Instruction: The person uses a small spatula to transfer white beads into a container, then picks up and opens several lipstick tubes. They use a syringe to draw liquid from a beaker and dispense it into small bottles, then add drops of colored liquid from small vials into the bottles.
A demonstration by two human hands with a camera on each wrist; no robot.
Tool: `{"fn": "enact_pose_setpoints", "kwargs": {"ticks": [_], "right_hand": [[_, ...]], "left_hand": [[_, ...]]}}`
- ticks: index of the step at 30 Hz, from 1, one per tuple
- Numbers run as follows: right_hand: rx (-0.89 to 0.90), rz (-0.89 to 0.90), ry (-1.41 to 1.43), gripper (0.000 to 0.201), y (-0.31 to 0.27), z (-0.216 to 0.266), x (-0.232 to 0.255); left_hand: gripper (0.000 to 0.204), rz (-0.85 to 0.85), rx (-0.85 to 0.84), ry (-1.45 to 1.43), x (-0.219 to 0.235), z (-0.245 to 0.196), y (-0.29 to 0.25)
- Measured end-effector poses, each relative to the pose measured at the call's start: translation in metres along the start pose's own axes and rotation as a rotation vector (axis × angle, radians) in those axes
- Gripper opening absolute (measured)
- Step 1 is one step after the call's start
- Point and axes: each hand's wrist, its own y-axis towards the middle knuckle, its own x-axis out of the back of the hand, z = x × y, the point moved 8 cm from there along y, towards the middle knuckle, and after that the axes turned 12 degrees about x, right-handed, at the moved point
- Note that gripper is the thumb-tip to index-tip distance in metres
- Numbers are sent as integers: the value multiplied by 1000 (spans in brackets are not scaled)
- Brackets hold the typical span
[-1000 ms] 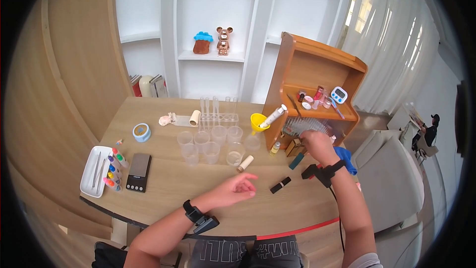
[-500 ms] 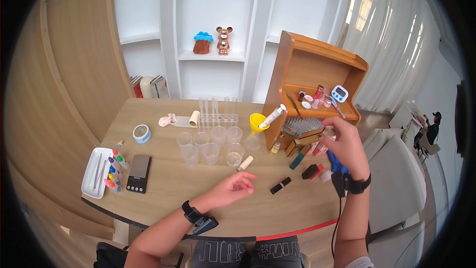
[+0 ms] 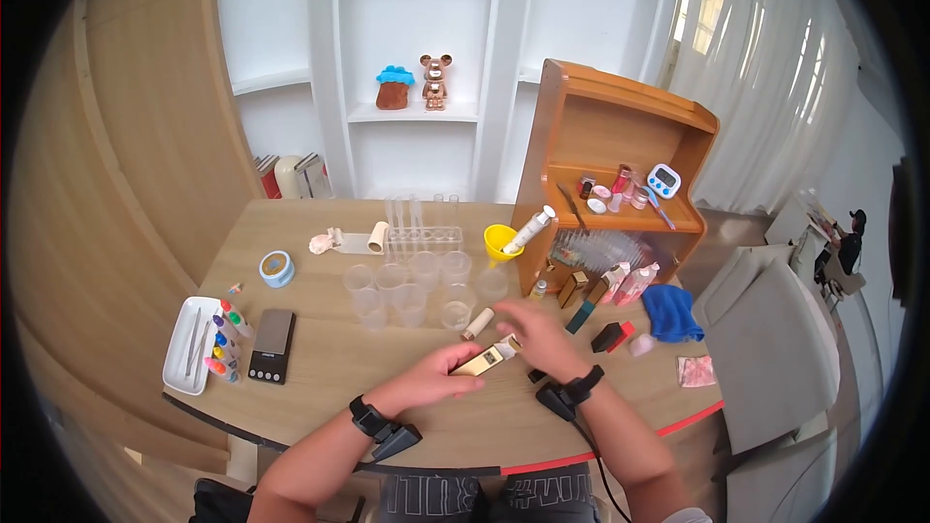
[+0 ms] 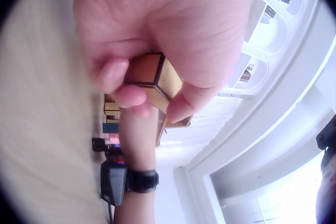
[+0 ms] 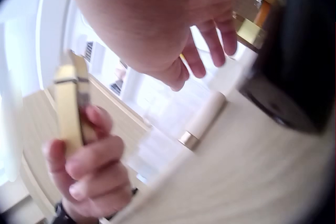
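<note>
Gold box [image 3: 479, 362] has come from about two o'clock; picked up, not set down, it is clamped in the left hand's [image 3: 429, 384] fingers, the right hand's [image 3: 544, 337] apart at its two o'clock.

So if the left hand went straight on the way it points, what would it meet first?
Probably the right hand, close beyond the gold box in the left hand, though depth is unclear.
</note>
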Motion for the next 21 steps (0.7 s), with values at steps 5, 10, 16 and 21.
{"fn": "enact_pose_setpoints", "kwargs": {"ticks": [5, 10, 16, 21], "right_hand": [[145, 114, -1, 40, 0, 17, -22], [87, 188, -91, 35, -10, 17, -22], [21, 171, -63, 22, -14, 8, -15], [-339, -94, 660, 24, -20, -2, 0]], "left_hand": [[41, 102, 11, 65, -7, -1, -4], [43, 108, 25, 16, -10, -5, -5], [53, 47, 90, -31, -3, -1, -9], [52, 57, 83, -56, -2, 0, -8]]}}
